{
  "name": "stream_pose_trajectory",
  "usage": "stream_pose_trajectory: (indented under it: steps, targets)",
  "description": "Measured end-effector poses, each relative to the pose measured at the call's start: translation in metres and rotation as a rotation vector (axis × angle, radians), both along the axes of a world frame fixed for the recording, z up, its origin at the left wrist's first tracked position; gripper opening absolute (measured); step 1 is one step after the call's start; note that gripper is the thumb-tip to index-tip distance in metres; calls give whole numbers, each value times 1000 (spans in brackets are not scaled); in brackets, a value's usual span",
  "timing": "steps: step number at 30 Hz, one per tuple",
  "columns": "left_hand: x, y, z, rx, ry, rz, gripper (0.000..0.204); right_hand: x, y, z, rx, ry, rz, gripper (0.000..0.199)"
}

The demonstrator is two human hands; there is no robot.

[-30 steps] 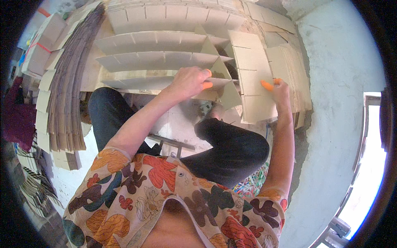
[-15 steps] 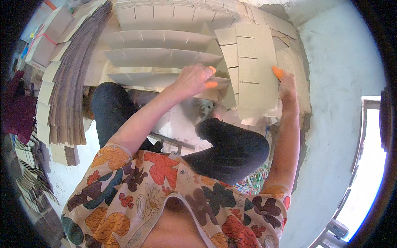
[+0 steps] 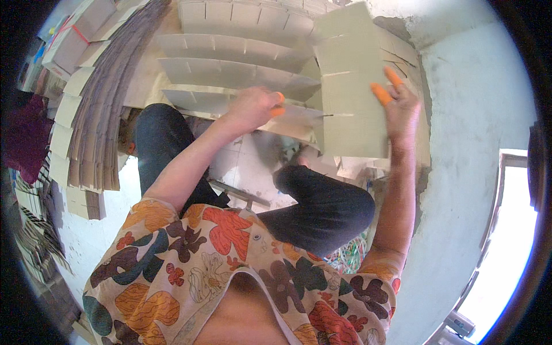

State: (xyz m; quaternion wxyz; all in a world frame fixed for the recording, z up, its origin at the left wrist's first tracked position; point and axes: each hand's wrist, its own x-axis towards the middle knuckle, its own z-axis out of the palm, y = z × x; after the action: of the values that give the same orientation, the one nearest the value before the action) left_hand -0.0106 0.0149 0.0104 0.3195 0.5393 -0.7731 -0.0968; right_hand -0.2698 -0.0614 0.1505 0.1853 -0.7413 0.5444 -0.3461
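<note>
My left hand is closed at the nearest of three upright grey-brown cardboard strips, its orange-covered thumb and finger close together. Whether the strip's edge lies between them is hard to see. On the right, a wide slotted cardboard sheet stands tilted across the strips' right ends. My right hand is by that sheet's right edge, with two orange-covered fingers spread apart and one tip overlapping the edge. The other two strips, the middle one and the far one, run side by side, with short slits along their tops.
A long row of stacked cardboard pieces curves down the left, beside a white box with a red strap. More slotted cardboard lies at the back. A pale wall closes off the right. My dark-trousered knees are below the strips.
My left hand has moved left along the nearest strip. The wide sheet has shifted up and turned more face-on, hiding the pieces behind it. My right hand's fingers have spread apart at its edge.
</note>
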Motion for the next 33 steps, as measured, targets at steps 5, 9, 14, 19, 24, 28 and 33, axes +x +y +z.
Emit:
stream_pose_trajectory:
  steps: [5,9,14,19,24,28,33]
  targets:
    - [-1,-4,-13,-31,-19,-21,14,40,4,-15,-87,134,122,40]
    - [-3,-7,-15,-74,16,-41,13,52,-5,-21,-150,203,163,39]
    - [-3,-5,-9,-68,33,-22,8,62,-10,-15,-164,206,184,38]
    - [-4,-6,-10,-74,50,-12,8,71,-11,-26,-82,174,219,44]
    - [-5,-7,-13,-39,45,-14,9,76,-21,-48,-145,226,332,40]
    - [-4,-9,-13,-36,15,-3,12,91,-23,-58,-97,284,357,23]
    - [-7,-14,-15,-22,19,-2,11,92,-35,-81,-119,422,385,27]
